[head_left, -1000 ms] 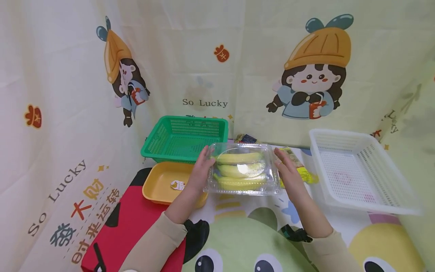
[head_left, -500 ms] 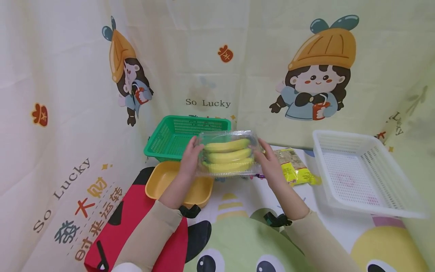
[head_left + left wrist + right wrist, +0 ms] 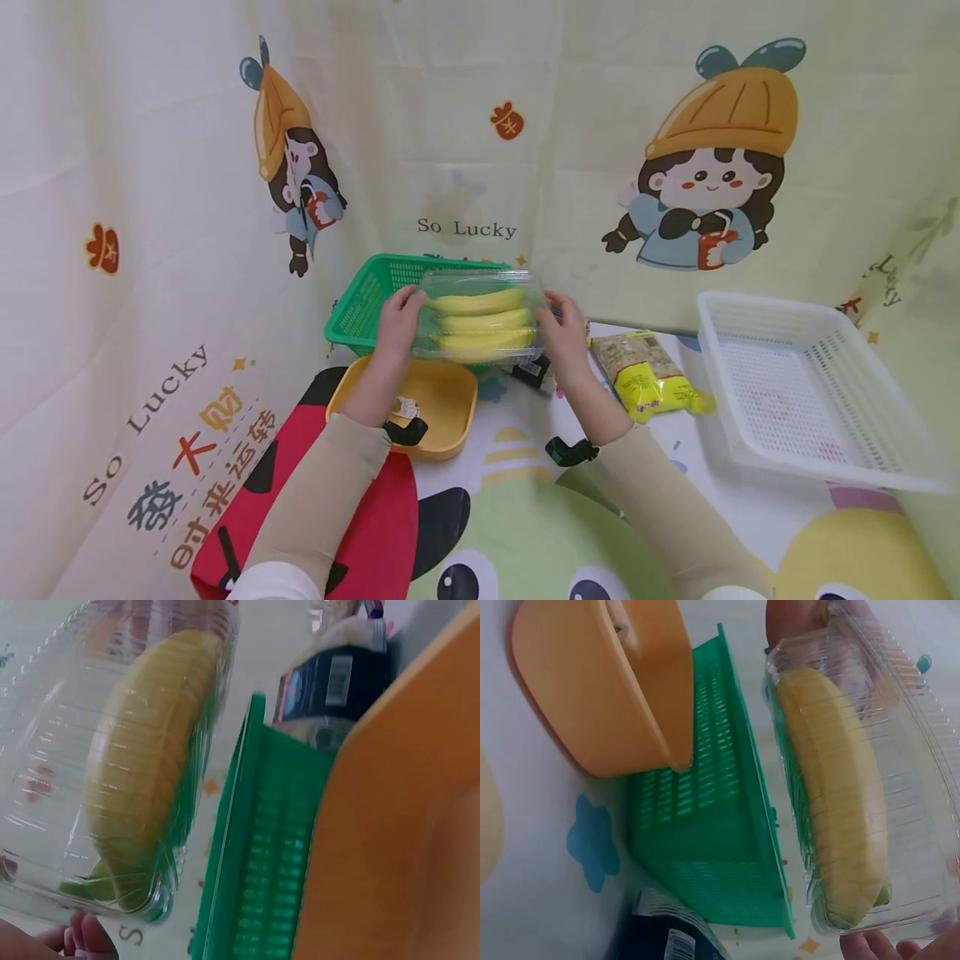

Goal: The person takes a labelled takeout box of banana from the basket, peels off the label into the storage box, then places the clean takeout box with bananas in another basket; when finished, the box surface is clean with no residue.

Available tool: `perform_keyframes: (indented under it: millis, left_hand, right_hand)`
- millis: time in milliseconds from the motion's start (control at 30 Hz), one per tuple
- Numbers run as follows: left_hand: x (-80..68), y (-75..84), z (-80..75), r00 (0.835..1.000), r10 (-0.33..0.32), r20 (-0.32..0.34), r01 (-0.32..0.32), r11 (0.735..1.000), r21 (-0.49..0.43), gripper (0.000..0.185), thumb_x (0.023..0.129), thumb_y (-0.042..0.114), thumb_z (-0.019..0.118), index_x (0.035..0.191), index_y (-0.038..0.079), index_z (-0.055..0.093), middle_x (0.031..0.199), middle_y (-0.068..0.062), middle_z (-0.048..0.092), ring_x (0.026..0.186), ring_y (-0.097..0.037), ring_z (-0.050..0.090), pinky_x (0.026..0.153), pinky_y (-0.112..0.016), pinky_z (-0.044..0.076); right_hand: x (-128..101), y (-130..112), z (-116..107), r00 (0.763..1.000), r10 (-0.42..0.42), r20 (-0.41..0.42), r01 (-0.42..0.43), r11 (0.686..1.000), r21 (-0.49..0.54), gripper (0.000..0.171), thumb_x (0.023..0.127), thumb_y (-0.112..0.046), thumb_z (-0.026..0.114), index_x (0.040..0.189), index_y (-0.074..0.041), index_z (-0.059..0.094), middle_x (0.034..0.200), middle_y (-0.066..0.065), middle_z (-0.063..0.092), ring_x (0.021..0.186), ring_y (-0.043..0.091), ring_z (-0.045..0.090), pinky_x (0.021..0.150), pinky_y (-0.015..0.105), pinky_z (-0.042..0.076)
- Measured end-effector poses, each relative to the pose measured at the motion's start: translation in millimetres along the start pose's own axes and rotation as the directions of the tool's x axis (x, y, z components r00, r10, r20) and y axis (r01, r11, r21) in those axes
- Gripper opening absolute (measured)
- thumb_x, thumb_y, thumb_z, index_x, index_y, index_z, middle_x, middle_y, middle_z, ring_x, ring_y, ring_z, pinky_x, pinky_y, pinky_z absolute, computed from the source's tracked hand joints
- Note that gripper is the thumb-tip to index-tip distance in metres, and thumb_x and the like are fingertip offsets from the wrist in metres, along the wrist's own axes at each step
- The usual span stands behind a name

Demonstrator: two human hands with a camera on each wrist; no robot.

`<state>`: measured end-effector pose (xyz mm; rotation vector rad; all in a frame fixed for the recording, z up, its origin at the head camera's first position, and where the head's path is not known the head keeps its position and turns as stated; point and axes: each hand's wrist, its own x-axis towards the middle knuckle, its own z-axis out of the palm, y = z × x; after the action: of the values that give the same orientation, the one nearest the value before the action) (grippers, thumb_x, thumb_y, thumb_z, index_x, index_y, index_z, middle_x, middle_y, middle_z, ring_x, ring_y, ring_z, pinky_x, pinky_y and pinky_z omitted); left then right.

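Observation:
A clear plastic clamshell box (image 3: pixel 480 280) with three yellow bananas (image 3: pixel 483 322) inside is held up between both hands, over the front right part of the green basket (image 3: pixel 358 310). My left hand (image 3: pixel 396 327) grips its left end, with curled fingertips (image 3: pixel 96 936) at the box's edge in the left wrist view. At the other end my right hand (image 3: pixel 566 340) holds the box, its fingers (image 3: pixel 870 947) under the edge in the right wrist view. Both wrist views show the box apart from the basket's rim. Much of the basket's inside is hidden behind the box.
In front of the basket stands an orange-yellow tray (image 3: pixel 459 417) with a small printed label (image 3: pixel 406 407) in it. A dark package (image 3: pixel 531 372) lies right of the basket, partly hidden. Farther right are a yellow food bag (image 3: pixel 647 379) and a white basket (image 3: pixel 765 450).
Both hands have carried the banana box to the left and away from the body, from over the table to over the green basket. The yellow food bag is now uncovered.

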<state>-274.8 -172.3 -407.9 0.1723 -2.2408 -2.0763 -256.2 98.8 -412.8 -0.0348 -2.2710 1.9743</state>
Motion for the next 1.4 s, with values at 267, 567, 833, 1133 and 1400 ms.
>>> perform_keyframes:
  millis: [267, 567, 833, 1133, 1400]
  left_hand:
    - [14.4, 0.8, -25.0, 0.998, -0.008, -0.058, 0.011, 0.999, 0.044, 0.062, 0.095, 0.058, 0.053, 0.146, 0.022, 0.051, 0.15, -0.004, 0.048, 0.129, -0.03, 0.051, 0.112, -0.048, 0.039]
    - [28.4, 3.8, -37.3, 0.998, -0.023, -0.055, 0.027, 0.997, 0.073, 0.054, 0.102, 0.052, 0.042, 0.15, 0.027, 0.044, 0.15, -0.004, 0.047, 0.134, -0.027, 0.048, 0.115, -0.047, 0.036]
    - [47.0, -8.0, -49.4, 0.996, 0.003, -0.089, 0.016, 0.976, 0.216, 0.055, 0.103, 0.051, 0.036, 0.152, 0.025, 0.04, 0.161, 0.001, 0.033, 0.148, -0.024, 0.029, 0.12, -0.047, 0.028]
    - [61.1, -33.7, -58.8, 0.968, 0.075, -0.24, 0.028, 0.917, 0.399, 0.051, 0.105, 0.044, 0.029, 0.119, 0.008, 0.062, 0.105, -0.008, 0.06, 0.069, -0.023, 0.042, 0.063, -0.034, 0.037]
    - [69.5, -36.3, -54.2, 0.991, 0.031, -0.128, 0.033, 0.885, 0.465, 0.054, 0.107, 0.043, 0.026, 0.143, 0.008, 0.046, 0.123, -0.017, 0.054, 0.096, -0.031, 0.051, 0.084, -0.042, 0.045]
  right_hand:
    - [12.4, -2.0, 26.8, 0.999, 0.025, -0.022, -0.026, 0.998, -0.06, 0.049, 0.094, -0.034, 0.047, 0.141, -0.021, 0.05, 0.144, 0.006, 0.043, 0.124, 0.028, 0.049, 0.093, 0.045, 0.048]
    - [28.9, -6.9, 53.5, 0.998, -0.008, -0.07, 0.003, 0.997, -0.071, 0.044, 0.098, -0.035, 0.046, 0.135, -0.013, 0.053, 0.135, 0.011, 0.045, 0.121, 0.029, 0.053, 0.091, 0.046, 0.052]
    - [35.6, -3.5, 65.4, 0.999, -0.004, 0.034, 0.009, 0.992, -0.128, 0.049, 0.098, -0.036, 0.044, 0.141, -0.014, 0.053, 0.147, 0.009, 0.048, 0.131, 0.032, 0.05, 0.102, 0.05, 0.047]
    - [38.4, 4.4, 70.0, 0.979, 0.104, 0.176, -0.065, 0.974, -0.215, 0.055, 0.099, -0.044, 0.04, 0.145, -0.017, 0.051, 0.151, 0.005, 0.048, 0.14, 0.029, 0.042, 0.112, 0.051, 0.039]
    - [47.3, -5.4, 74.5, 0.947, 0.208, 0.245, -0.13, 0.945, -0.3, 0.063, 0.1, -0.045, 0.043, 0.155, -0.017, 0.03, 0.157, 0.013, 0.037, 0.142, 0.034, 0.039, 0.111, 0.053, 0.039]
